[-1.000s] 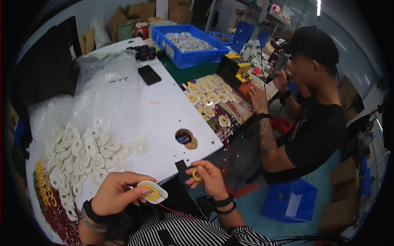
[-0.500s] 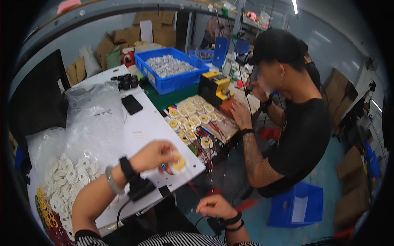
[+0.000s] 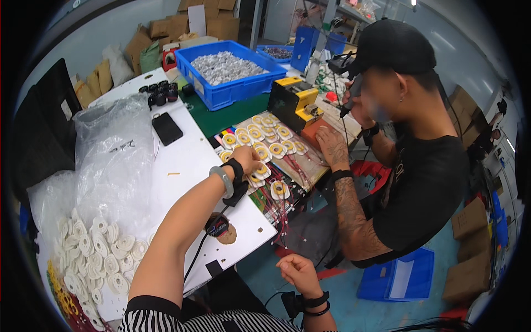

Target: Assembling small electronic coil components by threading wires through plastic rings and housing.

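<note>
My left hand (image 3: pixel 247 159) reaches out to a batch of white ring-shaped pieces with yellow coils (image 3: pixel 278 149). Its fingers are pinched on one yellow-and-white coil piece (image 3: pixel 260 171) at the near edge of the batch; the fingertips are partly hidden. Thin dark red wires (image 3: pixel 298 172) trail from the pieces. Lower right, my right hand (image 3: pixel 299 274) hangs in front of my body, past the table corner, its fingers curled with nothing visible in them. One coil piece (image 3: pixel 280 190) lies apart from the rest, nearest the batch's front edge.
A white table (image 3: pixel 182 191) carries plastic bags (image 3: pixel 113 160), a heap of white rings (image 3: pixel 99 249) and a black phone (image 3: pixel 167 128). Beyond stands a blue bin (image 3: pixel 221 98) of small grey parts. A co-worker (image 3: pixel 409 166) sits at right beside a yellow-black machine (image 3: pixel 296 102). A blue crate (image 3: pixel 370 285) rests on the floor.
My left hand has moved forward from above the table corner to the batch, carrying a coil piece. My right hand has shifted slightly right and stays curled.
</note>
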### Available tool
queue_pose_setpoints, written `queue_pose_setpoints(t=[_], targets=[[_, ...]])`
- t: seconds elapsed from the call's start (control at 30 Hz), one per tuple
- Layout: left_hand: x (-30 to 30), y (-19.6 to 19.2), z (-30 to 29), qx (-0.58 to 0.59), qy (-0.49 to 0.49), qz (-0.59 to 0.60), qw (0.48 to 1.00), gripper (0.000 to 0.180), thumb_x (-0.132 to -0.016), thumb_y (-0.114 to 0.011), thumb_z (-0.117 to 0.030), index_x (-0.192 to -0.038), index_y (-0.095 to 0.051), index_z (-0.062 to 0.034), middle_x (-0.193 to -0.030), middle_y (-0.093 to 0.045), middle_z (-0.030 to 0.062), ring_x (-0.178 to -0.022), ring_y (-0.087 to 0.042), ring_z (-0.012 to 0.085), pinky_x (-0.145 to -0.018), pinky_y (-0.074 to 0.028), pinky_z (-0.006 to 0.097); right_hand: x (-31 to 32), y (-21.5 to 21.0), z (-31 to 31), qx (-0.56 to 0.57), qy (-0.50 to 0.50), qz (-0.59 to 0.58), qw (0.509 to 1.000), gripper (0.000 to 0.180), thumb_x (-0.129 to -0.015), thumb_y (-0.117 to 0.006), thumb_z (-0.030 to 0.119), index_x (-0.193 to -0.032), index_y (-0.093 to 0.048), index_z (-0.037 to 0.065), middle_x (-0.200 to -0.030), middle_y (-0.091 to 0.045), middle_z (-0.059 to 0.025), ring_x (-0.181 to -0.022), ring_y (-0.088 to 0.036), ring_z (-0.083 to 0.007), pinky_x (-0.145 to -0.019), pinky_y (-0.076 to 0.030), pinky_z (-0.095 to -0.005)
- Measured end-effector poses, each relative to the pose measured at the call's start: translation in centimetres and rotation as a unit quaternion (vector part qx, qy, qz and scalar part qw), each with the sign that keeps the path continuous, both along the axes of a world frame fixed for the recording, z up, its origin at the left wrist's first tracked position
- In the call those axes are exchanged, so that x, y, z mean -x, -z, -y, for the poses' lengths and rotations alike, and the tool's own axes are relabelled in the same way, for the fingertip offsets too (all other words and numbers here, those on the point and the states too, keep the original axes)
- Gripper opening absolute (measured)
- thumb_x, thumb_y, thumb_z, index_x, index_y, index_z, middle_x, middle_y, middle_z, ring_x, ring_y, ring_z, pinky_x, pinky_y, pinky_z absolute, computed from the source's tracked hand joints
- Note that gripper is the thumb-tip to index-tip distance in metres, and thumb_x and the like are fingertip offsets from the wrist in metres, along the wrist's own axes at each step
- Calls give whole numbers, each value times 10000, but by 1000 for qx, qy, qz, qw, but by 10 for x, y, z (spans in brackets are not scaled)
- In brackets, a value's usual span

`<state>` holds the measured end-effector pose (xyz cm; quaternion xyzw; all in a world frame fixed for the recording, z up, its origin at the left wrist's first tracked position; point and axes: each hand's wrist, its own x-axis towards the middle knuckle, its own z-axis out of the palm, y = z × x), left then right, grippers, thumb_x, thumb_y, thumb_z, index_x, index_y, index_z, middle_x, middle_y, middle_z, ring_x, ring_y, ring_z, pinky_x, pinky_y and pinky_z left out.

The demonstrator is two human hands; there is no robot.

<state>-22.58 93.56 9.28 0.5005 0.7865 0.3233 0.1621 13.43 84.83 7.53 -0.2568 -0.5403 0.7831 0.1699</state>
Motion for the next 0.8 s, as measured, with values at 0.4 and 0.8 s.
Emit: queue_pose_setpoints(t=[0.4,0.8], targets=[[-41,-162,238,89,35,161,982,261,-906,-621,-237,-985,-671,6,-782,-636,19,-600,-560,71,-551,-471,215,31,-1,31,-112,-211,-36,970,207,-967,-470,71,-1142,-549,-6,-877,-604,-58,-700,-546,-77,-654,-468,-208],[-67,-79,394,92,-140,-267,949,133,-797,-633,-96,-921,-665,-58,-869,-635,87,-881,-587,283,-758,-492,385,66,-22,83,-138,-371,-27,918,301,-936,-452,106,-1190,-577,4,-833,-531,-44,-762,-486,-119,-709,-406,-242]])
